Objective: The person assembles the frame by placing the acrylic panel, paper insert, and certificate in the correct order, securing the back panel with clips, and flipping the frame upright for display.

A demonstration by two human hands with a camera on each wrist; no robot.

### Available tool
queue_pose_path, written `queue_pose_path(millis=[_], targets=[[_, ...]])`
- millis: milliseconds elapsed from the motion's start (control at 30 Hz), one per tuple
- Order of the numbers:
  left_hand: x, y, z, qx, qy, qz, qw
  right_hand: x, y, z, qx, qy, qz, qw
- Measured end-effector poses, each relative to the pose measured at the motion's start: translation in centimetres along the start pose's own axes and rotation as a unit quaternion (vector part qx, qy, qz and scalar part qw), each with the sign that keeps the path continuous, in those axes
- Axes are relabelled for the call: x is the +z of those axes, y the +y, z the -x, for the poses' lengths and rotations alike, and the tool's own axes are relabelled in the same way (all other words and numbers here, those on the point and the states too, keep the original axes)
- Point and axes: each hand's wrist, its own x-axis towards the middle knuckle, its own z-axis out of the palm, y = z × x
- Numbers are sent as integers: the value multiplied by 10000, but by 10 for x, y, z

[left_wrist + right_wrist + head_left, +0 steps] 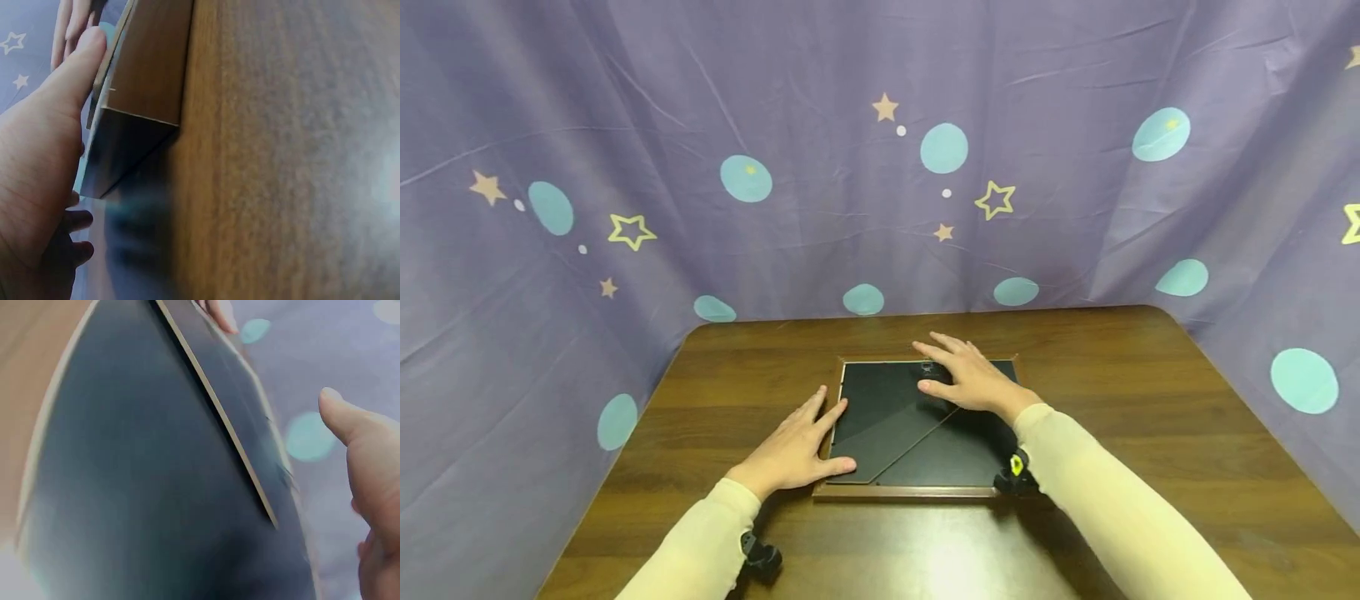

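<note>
A picture frame lies face down on the table, its brown wooden rim around a black backing board. A black easel-back stand lies over the backing, its pale cut edge running diagonally. At the frame's left side my left hand is spread, the thumb over the near left corner and the other fingers along the left edge. My right hand reaches over the far right part of the backing with fingers extended and holds nothing. A small metal piece shows near its fingers at the far rim.
The brown wood-grain table extends around the frame on all sides. A purple curtain with stars and blue ovals hangs behind the table and along its sides. Dark wrist cameras sit under both sleeves.
</note>
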Motion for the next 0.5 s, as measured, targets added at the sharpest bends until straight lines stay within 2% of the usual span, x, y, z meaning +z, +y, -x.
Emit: queue_pose_path(millis=[133, 233, 367, 500], targets=[[-8, 0, 8, -81, 174, 137, 9997, -28, 20, 51, 302, 234, -166, 9991], [-11, 0, 14, -51, 340, 216, 9992, -37, 38, 91, 651, 268, -181, 9974], [-9, -1, 22, -38, 469, 330, 9983, -36, 56, 134, 845, 321, -178, 9957], [-3, 1, 25, -60, 523, 499, 9974, -30, 60, 161, 837, 378, -314, 9953]])
